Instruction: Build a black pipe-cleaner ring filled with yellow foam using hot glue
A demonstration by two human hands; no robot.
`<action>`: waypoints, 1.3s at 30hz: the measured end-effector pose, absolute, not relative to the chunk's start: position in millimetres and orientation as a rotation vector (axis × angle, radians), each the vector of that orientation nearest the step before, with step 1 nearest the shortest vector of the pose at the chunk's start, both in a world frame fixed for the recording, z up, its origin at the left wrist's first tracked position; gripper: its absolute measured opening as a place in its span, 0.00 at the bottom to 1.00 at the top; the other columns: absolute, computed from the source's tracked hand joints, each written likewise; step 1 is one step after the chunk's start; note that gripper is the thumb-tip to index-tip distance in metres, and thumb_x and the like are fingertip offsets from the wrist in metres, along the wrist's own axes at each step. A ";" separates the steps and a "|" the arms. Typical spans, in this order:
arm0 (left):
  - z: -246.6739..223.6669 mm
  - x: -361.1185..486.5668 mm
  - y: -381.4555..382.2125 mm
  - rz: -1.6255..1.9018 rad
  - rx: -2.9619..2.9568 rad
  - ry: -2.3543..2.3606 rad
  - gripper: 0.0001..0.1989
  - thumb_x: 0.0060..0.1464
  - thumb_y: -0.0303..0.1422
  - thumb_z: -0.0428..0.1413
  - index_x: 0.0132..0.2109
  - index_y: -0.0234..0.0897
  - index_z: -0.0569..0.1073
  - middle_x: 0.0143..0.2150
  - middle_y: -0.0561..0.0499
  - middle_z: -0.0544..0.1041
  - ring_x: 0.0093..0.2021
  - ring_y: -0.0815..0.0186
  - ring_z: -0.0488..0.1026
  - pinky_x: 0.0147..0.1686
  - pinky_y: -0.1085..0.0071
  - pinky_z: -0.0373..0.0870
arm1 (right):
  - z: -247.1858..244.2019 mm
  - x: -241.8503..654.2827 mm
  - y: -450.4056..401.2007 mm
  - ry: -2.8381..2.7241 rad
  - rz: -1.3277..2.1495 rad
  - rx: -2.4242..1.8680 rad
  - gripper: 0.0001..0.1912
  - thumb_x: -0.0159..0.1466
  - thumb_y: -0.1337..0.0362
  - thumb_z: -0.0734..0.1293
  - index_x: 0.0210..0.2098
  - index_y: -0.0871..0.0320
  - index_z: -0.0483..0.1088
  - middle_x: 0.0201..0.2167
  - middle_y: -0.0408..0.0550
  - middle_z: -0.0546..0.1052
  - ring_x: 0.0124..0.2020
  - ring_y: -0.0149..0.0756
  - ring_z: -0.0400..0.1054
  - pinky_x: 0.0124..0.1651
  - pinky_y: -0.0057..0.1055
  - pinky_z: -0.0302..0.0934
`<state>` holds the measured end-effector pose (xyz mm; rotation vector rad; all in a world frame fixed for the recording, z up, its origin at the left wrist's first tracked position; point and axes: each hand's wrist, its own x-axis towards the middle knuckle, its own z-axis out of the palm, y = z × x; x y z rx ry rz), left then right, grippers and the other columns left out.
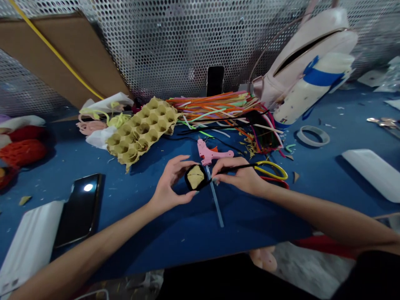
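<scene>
My left hand [171, 183] holds an egg-carton cup [195, 177] between thumb and fingers, its tan face turned up and its rim wrapped in black fuzzy material. From the cup's right side runs a black pipe cleaner [231, 169], pinched in my right hand [239, 177]. Just behind the hands lies a pink glue gun [212, 153] with a clear glue stick [218, 204] reaching toward the table's front edge. Scissors with yellow and red handles [275, 168] lie partly behind my right hand.
Behind are an egg carton [142, 130] and a heap of colored pipe cleaners [215, 108]. Phones [81, 204] and white power banks flank my arms. A tape ring [313, 136], a white bottle with a blue band [312, 93] and a pale bag [312, 46] are at right.
</scene>
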<state>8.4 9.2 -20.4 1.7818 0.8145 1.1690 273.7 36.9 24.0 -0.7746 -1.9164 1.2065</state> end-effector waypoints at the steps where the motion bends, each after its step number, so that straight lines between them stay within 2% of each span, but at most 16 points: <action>1: -19.9 8.7 9.3 1.167 1.759 0.805 0.39 0.49 0.30 0.71 0.67 0.47 0.68 0.68 0.38 0.66 0.67 0.45 0.73 0.69 0.42 0.70 | 24.3 273.3 35.9 -1.887 1.232 -0.789 0.10 0.67 0.59 0.75 0.34 0.60 0.78 0.28 0.44 0.79 0.28 0.31 0.73 0.34 0.29 0.68; 5: -17.1 11.5 8.4 1.144 1.699 0.762 0.41 0.50 0.30 0.71 0.68 0.47 0.65 0.68 0.37 0.68 0.65 0.45 0.76 0.67 0.43 0.72 | 25.7 272.5 33.7 -1.849 1.220 -0.784 0.13 0.66 0.56 0.75 0.33 0.59 0.78 0.28 0.44 0.80 0.29 0.32 0.74 0.35 0.30 0.69; 10: -14.9 15.7 5.4 1.125 1.729 0.801 0.41 0.49 0.32 0.72 0.67 0.48 0.65 0.69 0.36 0.68 0.65 0.44 0.76 0.67 0.42 0.72 | 27.0 272.7 31.6 -1.884 1.041 -0.769 0.10 0.67 0.59 0.75 0.32 0.59 0.79 0.30 0.46 0.81 0.32 0.33 0.74 0.38 0.31 0.69; 16: -16.7 18.4 1.5 1.082 1.780 0.861 0.45 0.48 0.33 0.74 0.69 0.47 0.63 0.64 0.38 0.75 0.64 0.48 0.76 0.68 0.42 0.70 | 27.3 272.8 30.4 -1.918 0.948 -0.723 0.06 0.67 0.63 0.75 0.33 0.58 0.79 0.31 0.45 0.82 0.33 0.34 0.75 0.41 0.33 0.71; 20: -17.1 19.5 -0.2 1.071 1.796 0.889 0.46 0.47 0.34 0.75 0.68 0.45 0.63 0.61 0.39 0.77 0.63 0.50 0.77 0.68 0.44 0.71 | 25.8 271.1 29.2 -1.915 0.911 -0.707 0.04 0.66 0.67 0.75 0.33 0.58 0.79 0.32 0.45 0.82 0.33 0.33 0.75 0.39 0.30 0.69; 24: -15.8 20.7 -1.8 1.068 1.808 0.882 0.45 0.48 0.33 0.74 0.69 0.46 0.62 0.62 0.39 0.76 0.65 0.51 0.76 0.70 0.45 0.69 | 23.8 269.8 28.4 -1.928 0.862 -0.705 0.04 0.66 0.70 0.75 0.34 0.58 0.79 0.32 0.44 0.82 0.34 0.32 0.75 0.45 0.31 0.71; 27: -13.7 21.7 -2.9 1.066 1.790 0.826 0.44 0.49 0.32 0.73 0.69 0.45 0.62 0.61 0.39 0.77 0.65 0.51 0.76 0.69 0.46 0.69 | 22.5 270.1 28.3 -1.931 0.846 -0.701 0.03 0.66 0.68 0.75 0.34 0.57 0.79 0.32 0.44 0.82 0.35 0.34 0.76 0.48 0.33 0.72; 33: -9.5 23.6 -3.9 1.080 1.689 0.767 0.40 0.53 0.31 0.69 0.68 0.43 0.61 0.62 0.37 0.76 0.64 0.51 0.76 0.66 0.49 0.73 | 20.5 270.9 29.4 -1.952 0.802 -0.671 0.04 0.68 0.66 0.73 0.35 0.57 0.78 0.33 0.46 0.82 0.35 0.34 0.76 0.43 0.33 0.72; 39: -11.5 22.3 -5.7 1.112 1.726 0.769 0.37 0.56 0.30 0.66 0.69 0.44 0.61 0.66 0.36 0.72 0.68 0.49 0.72 0.69 0.47 0.69 | 21.6 272.3 29.4 -2.016 0.734 -0.623 0.05 0.69 0.65 0.72 0.36 0.58 0.76 0.32 0.46 0.80 0.34 0.33 0.74 0.40 0.31 0.70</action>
